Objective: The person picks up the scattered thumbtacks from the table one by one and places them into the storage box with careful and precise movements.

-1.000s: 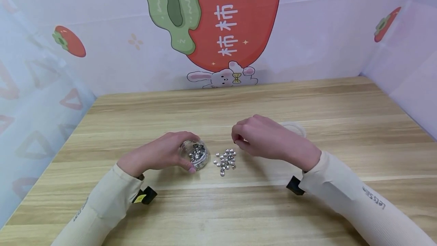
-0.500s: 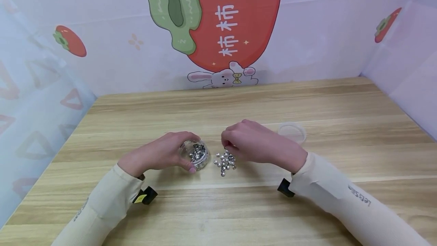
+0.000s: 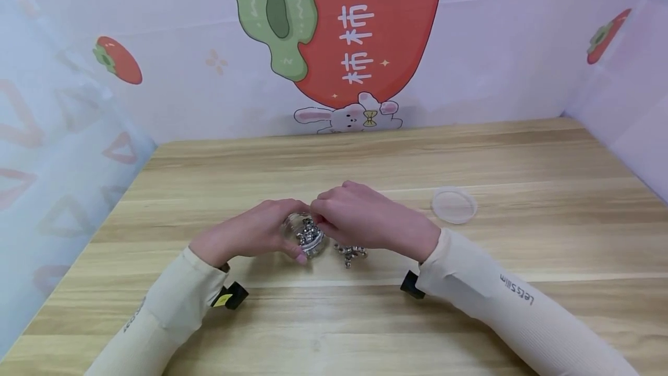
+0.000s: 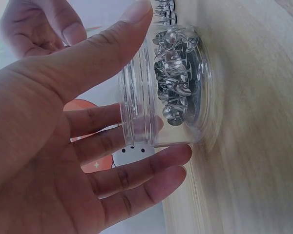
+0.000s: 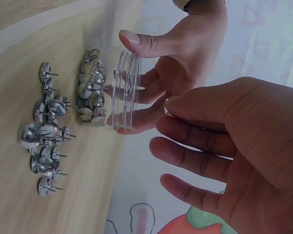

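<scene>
"Holding what, is your left hand (image 3: 247, 234) now?"

"It holds a clear jar (image 5: 124, 92), which stands upright on the wooden table (image 3: 313, 324). My thumb is on the near side, and the other left fingers are spread around the far side. Inside, silver tacks (image 4: 173, 68) lie in a heap at the bottom."

"And your right hand (image 3: 360, 222)?"

"It is just above the mouth of the jar. Its thumb and forefinger press together and pinch a small bright thing (image 5: 166, 108); it is so tiny that I cannot tell whether it is a tack. My other three fingers there are apart from each other, slightly bent."

"Are more tacks near?"

"Yes, a loose pile (image 5: 49, 130) lies on the table just beside the jar, on its right. Many sit on their round heads, with the pins pointing up."

"What else is around?"

"A clear round lid (image 3: 454, 205) lies flat, beyond my right forearm. Both my arms wear cream sleeves (image 3: 480, 277). Behind the table, a pale wall (image 3: 496, 62) shows a large red fruit (image 3: 396, 16)."
</scene>
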{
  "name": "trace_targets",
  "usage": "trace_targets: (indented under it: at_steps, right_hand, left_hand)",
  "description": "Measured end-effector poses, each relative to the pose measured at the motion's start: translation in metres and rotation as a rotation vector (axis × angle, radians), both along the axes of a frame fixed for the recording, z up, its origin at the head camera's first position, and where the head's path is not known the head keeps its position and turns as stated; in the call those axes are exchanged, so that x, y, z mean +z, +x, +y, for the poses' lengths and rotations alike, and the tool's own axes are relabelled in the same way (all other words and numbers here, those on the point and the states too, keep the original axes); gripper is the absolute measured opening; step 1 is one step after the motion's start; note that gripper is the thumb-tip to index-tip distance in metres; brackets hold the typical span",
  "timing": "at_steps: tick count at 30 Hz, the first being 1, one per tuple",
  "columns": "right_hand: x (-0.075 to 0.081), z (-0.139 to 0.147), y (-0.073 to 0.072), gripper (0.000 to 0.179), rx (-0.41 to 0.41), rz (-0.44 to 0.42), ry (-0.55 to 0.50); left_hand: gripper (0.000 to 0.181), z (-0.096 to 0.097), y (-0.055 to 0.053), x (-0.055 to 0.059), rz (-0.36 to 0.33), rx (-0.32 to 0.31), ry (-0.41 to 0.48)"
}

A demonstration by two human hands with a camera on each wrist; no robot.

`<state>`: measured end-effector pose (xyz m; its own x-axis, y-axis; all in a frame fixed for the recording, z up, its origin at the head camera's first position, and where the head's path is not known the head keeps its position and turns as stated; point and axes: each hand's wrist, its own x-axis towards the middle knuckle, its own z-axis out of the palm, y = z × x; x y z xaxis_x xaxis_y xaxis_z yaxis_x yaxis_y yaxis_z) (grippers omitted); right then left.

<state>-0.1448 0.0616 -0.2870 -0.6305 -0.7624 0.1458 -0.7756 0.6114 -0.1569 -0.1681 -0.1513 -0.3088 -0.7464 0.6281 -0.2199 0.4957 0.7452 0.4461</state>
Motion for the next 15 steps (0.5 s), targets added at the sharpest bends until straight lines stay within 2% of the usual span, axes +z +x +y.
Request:
trace_targets:
  at_steps: [8, 13, 15]
  right_hand:
    - [-0.0021, -0.0018, -0.0002, 0.008, -0.016, 0.024, -0.02]
    - [-0.0034, -0.0002, 0.0004, 0.076, -0.072, -0.064, 0.006]
    - [-0.0038, 0.0011, 0.0004, 0.092, -0.089, -0.089, 0.016]
  left_hand:
    - [0.083, -0.0004, 0.0003, 0.0001, 0.003, 0.001, 0.003]
    - [0.085, 0.0008, -0.0003, 0.0002, 0.009, -0.004, -0.01]
    - [0.085, 0.0013, -0.0005, 0.0002, 0.015, -0.007, -0.018]
